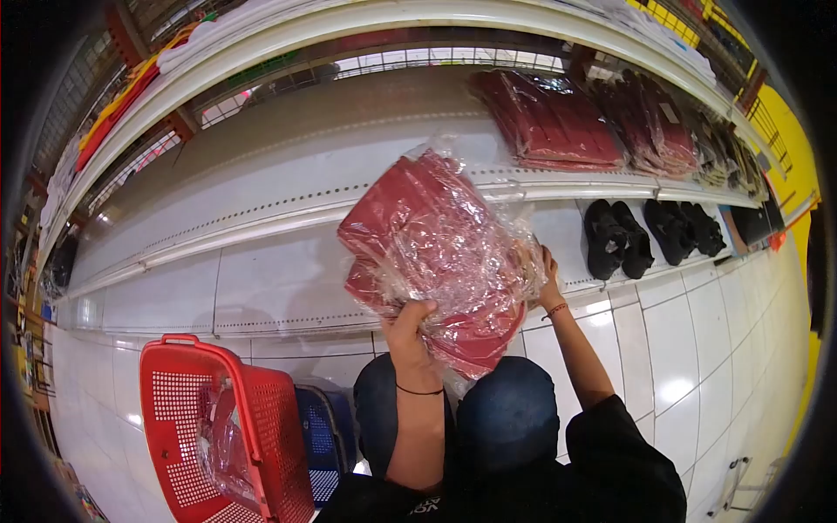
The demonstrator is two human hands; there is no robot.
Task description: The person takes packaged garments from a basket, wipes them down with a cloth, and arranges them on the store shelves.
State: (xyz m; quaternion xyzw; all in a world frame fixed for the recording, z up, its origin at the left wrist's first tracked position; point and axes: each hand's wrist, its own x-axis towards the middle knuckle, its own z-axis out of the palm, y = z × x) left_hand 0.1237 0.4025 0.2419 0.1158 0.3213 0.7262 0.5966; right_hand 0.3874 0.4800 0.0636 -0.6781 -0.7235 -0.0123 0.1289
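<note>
Between my two hands is a stack of dark red folded garments in clear plastic bags [436, 244], held above my knees and in front of the lower shelf. My left hand [410, 329] grips its near left edge, with the thumb on top and the other fingers hidden beneath. On the right side, my right hand [545, 277] is wrapped around the edge of the stack, its fingers partly covered by shiny plastic. The garments' exact kind cannot be made out through the wrapping.
A red plastic basket [275, 418] with a bagged red garment [228, 440] stands at lower left, beside a blue basket [321, 436]. Bagged red garments [558, 122] lie on the white shelf [288, 166]. Black shoes [617, 240] sit on the lower shelf at right.
</note>
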